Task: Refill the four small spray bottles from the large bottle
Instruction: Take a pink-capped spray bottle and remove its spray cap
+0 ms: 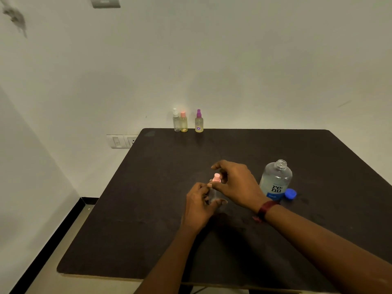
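Count first: 4 small spray bottles, 1 large bottle, 1 loose cap, 2 hands.

3 of the small ones stand upright in a row at the far edge of the dark table [148, 209], right by the wall. From left: clear bottle w/ white sprayer [176, 120], yellowish bottle w/ peach cap [184, 122] touching or almost touching it, then a gap, then the yellow-green bottle w/ purple sprayer [199, 122], which has a flower on its front.

The 4th, the pink-topped spray bottle [216, 178], is between my hands near the table's middle, upright, its clear body hard to make out vs. the dark top. My left hand [198, 205] is curled round the body from the left, thumb across the front low down. My right hand [235, 184] comes over from the right, thumb and fingertips pinching at the base of the pink top, index finger arched above it. Red band [266, 210] on my right wrist.

The large Renu bottle [275, 180] stands just right of my right hand, behind the wrist, neck uncapped w/ threads showing, clear liquid inside. Its blue cap [290, 193] lies on the table at the bottle's right foot, close against it.

Wall switch/socket plate [122, 141] sits left of the table's far corner.
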